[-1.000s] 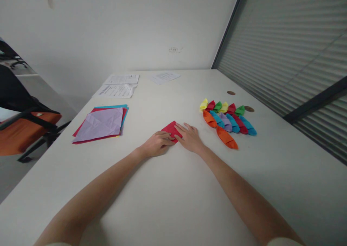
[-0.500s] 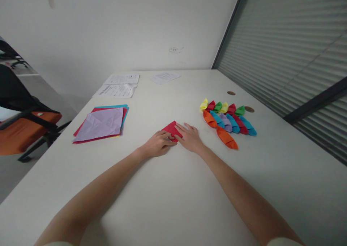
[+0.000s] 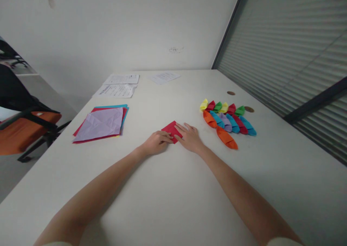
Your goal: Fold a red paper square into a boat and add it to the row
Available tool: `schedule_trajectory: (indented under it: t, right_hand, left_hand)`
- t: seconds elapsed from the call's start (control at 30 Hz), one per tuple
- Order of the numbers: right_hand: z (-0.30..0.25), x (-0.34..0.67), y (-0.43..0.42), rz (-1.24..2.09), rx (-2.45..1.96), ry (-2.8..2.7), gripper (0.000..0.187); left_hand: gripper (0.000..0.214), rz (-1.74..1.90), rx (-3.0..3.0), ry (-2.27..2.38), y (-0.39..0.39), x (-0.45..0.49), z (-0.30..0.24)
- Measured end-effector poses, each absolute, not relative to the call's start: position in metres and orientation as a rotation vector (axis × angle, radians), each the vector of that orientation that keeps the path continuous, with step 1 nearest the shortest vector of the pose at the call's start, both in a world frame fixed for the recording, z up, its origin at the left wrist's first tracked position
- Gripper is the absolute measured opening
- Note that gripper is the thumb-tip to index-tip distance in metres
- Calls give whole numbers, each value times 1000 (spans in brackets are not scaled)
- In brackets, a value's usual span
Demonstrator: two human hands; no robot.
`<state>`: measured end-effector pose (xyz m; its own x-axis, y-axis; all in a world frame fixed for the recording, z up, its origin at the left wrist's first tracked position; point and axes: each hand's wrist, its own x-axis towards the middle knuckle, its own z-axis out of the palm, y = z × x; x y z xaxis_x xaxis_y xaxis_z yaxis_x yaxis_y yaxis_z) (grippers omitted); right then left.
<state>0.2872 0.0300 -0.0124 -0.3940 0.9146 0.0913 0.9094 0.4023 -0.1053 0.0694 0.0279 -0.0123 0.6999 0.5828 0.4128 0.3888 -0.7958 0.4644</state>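
A small folded sheet of red origami paper lies on the white table between my hands, one corner pointing away from me. At its left side, my left hand has its fingers curled together, their tips pinching the paper's near left edge. My right hand rests on the paper's right side, palm down, with fingers stretched out and apart, pressing it to the table. Parts of the paper's left and right sides are hidden under the fingers.
To the left lies a stack of coloured paper with a creased purple sheet on top. Rows of folded paper pieces in several colours sit at the right. Printed sheets lie farther back. An orange chair stands beyond the left edge.
My left hand has drawn slightly left and its fingers have come back from the paper's middle, showing more red. My right hand stays in place.
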Motion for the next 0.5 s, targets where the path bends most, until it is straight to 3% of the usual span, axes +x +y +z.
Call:
schedule_trajectory:
  t: [0.5]
  right_hand:
    - [-14,287,31,64,-1656,-2507,58]
  left_hand:
    - [40,619,2815,760,19,72,-4]
